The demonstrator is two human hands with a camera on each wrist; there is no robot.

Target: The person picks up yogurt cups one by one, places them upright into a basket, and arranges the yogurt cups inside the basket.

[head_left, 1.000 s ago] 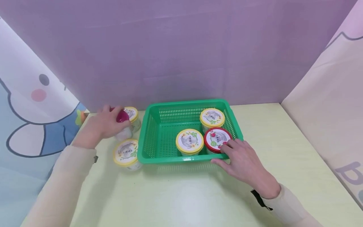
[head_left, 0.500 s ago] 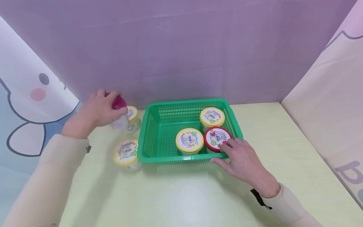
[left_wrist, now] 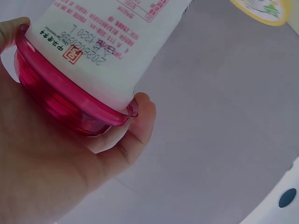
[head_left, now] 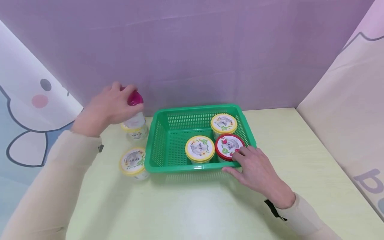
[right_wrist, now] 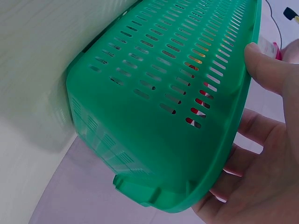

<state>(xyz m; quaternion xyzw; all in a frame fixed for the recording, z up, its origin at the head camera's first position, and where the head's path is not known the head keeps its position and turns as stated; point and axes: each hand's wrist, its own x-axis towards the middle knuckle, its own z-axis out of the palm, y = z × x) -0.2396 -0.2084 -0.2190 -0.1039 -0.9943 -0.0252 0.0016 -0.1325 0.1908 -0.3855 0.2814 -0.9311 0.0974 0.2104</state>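
Observation:
My left hand (head_left: 111, 106) holds a white printed yogurt cup (left_wrist: 105, 49) by its magenta plastic lid (head_left: 135, 99), with fingers and thumb around the lid's edge. The cup is raised and tilted. It partly covers a yellow-lidded tub (head_left: 136, 133) standing behind on the table. My right hand (head_left: 256, 173) grips the near right rim of a green plastic basket (right_wrist: 135, 121), thumb on the outer side and fingers over the edge. Inside the basket stand a red-lidded tub (head_left: 226, 146), close to those fingers, and two yellow-lidded tubs (head_left: 200, 149).
Another yellow-lidded tub (head_left: 132, 160) stands left of the basket, close to its near left corner. A pale green table (head_left: 168, 213) lies beneath everything. A purple cloth backdrop (head_left: 192, 60) rises behind, and printed cloth panels flank both sides.
My left hand has lifted the magenta-lidded yogurt cup up off the left side of the table, then moved it slightly right. My right hand and the basket stay in place.

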